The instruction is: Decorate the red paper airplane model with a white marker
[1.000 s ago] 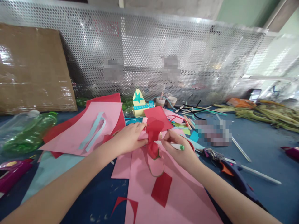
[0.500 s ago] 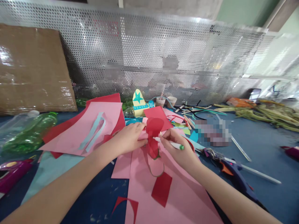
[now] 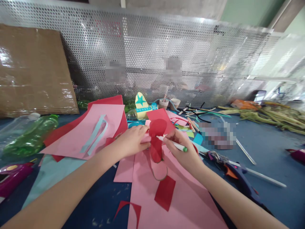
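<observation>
Over pink paper [image 3: 186, 203] on blue table [image 3: 102, 200] | red paper cutout [image 3: 156, 154] at centre | left hand [image 3: 133, 140] at its left edge, grip: cannot tell | right hand [image 3: 187, 157] clamped on green-ended marker [image 3: 176, 145] | risk: loosely steadied cutout could shift, skidding the tip.

Red shape [image 3: 156, 153], pink sheet [image 3: 186, 206], blue desk [image 3: 267, 149]
The pen [image 3: 177, 145] is white with a green end [image 3: 185, 149]; the strips [image 3: 93, 133] are pale blue. A yellow card [image 3: 142, 115] carries a teal star [image 3: 141, 100] above a dotted blue band [image 3: 144, 109]. One bottle [image 3: 30, 136] is green, the glue gun [image 3: 243, 179] dark blue with an orange trigger [image 3: 230, 171], the screen [image 3: 152, 47] silvery, dotted with holes.
</observation>
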Demonstrator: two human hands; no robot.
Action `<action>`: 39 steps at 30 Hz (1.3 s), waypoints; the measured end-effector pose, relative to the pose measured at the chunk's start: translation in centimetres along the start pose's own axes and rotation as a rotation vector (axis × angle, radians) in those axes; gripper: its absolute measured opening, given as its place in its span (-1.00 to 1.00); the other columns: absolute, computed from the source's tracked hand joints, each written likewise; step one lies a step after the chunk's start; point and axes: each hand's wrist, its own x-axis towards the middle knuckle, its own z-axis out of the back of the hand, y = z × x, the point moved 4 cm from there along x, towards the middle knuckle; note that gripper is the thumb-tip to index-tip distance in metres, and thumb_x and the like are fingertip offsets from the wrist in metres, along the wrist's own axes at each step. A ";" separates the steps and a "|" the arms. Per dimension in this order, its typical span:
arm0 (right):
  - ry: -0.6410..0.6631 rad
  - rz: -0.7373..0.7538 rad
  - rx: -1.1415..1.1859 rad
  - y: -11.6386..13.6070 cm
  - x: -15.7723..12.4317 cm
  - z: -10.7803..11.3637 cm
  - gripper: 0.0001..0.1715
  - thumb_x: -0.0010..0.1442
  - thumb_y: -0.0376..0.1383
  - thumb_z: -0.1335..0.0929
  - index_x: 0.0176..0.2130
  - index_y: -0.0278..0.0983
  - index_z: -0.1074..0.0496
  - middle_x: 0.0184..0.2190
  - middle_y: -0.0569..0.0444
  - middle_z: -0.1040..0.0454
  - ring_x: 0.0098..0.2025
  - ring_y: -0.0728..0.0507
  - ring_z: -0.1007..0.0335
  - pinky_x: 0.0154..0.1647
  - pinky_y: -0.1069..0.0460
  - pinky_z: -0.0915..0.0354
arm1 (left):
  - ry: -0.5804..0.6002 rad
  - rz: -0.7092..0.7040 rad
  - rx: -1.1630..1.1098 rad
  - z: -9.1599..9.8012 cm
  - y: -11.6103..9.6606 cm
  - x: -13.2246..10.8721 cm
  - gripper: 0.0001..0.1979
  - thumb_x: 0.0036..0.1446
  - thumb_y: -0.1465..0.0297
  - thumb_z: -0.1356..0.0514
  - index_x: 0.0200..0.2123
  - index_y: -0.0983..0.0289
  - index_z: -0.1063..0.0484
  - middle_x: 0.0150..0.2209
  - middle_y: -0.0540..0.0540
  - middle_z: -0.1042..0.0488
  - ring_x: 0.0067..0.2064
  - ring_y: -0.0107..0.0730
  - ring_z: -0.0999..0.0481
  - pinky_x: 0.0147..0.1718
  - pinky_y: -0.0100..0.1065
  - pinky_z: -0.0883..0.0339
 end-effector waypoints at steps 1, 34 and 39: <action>-0.002 -0.005 -0.002 0.0 0.0 0.0 -0.78 0.18 -0.22 -0.29 -0.45 -0.23 -0.21 -0.53 0.18 -0.25 -0.51 0.01 -0.10 -0.51 0.08 -0.07 | 0.011 0.015 0.014 0.0 0.0 0.0 -0.53 0.09 0.28 -0.17 0.07 0.27 -0.23 -0.03 0.24 -0.45 -0.01 -0.01 -0.45 -0.14 -0.11 -0.35; 0.038 -0.059 -0.031 -0.8 0.2 0.5 -0.82 0.01 -0.37 -0.27 -0.54 -0.21 -0.14 -0.64 0.26 -0.16 -0.59 0.02 -0.03 -0.56 0.09 0.01 | 0.032 0.061 0.033 -0.1 0.0 0.1 -0.58 0.10 0.27 -0.17 0.03 0.22 -0.26 0.01 0.22 -0.44 0.03 0.00 -0.43 -0.09 -0.09 -0.34; 0.048 -0.023 -0.006 -0.5 0.1 0.1 -0.84 0.03 -0.37 -0.27 -0.52 -0.22 -0.17 -0.59 0.22 -0.21 -0.53 0.00 -0.10 -0.52 0.09 -0.06 | 0.049 0.073 0.018 0.0 -0.1 0.1 -0.54 0.11 0.27 -0.16 0.07 0.28 -0.24 0.03 0.28 -0.41 0.05 0.01 -0.41 -0.06 -0.09 -0.33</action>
